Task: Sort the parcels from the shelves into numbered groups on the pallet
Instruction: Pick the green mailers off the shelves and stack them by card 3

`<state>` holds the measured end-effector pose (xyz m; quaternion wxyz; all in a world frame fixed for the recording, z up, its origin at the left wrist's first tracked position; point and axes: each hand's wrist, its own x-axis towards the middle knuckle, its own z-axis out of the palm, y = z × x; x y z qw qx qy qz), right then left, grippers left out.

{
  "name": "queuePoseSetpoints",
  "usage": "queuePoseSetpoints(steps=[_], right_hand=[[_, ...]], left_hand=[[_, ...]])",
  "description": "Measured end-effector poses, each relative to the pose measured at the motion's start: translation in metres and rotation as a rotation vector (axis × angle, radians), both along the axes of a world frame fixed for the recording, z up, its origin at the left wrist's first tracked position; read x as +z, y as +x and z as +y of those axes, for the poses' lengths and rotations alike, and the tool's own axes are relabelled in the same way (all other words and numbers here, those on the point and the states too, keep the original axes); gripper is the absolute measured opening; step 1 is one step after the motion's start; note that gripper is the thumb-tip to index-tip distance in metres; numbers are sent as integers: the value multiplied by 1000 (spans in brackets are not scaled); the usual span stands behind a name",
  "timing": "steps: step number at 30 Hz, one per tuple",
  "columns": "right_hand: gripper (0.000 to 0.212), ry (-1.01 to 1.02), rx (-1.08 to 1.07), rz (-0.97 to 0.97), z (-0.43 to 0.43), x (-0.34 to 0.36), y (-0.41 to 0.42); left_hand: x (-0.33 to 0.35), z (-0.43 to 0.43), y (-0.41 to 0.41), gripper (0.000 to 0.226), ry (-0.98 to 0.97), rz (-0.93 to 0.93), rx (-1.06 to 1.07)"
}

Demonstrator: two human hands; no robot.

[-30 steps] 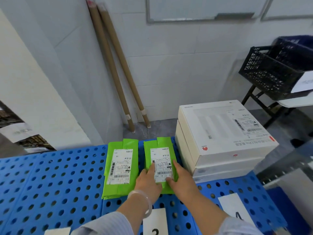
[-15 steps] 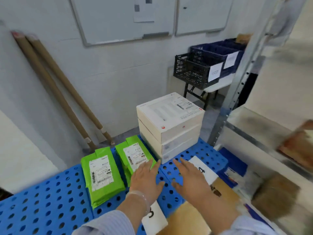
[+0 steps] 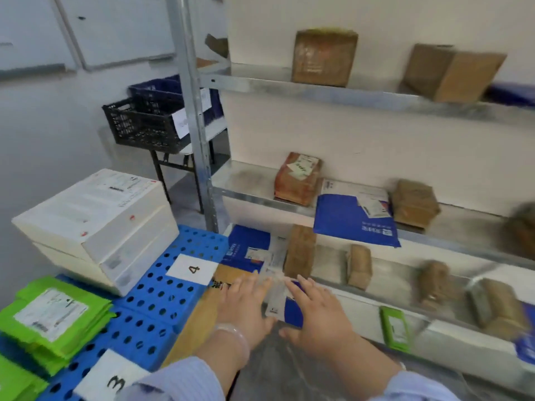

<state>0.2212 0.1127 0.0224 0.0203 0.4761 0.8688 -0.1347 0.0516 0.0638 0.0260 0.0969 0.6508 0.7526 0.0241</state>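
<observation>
hands: left hand (image 3: pixel 246 308) and right hand (image 3: pixel 318 316) side by side, palms down, fingers spread, holding nothing
next parcel: looks like the blue mailer (image 3: pixel 246 244) on the bottom shelf, just past the fingertips
how I'd do it: read its label first, then get fingers under both edges since it looks floppy. Mind the upright brown parcel (image 3: pixel 299 250) right beyond it
readable: card "3" (image 3: pixel 111 382) by the left wrist, card "4" (image 3: pixel 192 269) left of the left hand, both on the pallet (image 3: pixel 150 299)
not readable: labels on the green parcels (image 3: pixel 55 316) and white boxes (image 3: pixel 95 224), far left. Too blurry
</observation>
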Motion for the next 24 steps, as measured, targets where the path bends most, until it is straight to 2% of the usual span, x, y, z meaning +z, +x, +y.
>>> queuePoseSetpoints(steps=[11,21,24], right_hand=[[94,-36,-187,-46,41,-13,194],[102,-32,-239,-44,100,-28,368],[91,-57,-317,-50,107,-38,403]], left_hand=[[-15,72,188,80,-66,-70,-189],[-29,144,359,78,-127,-73,-277],[-38,157,393,78,-152,-74,-310]])
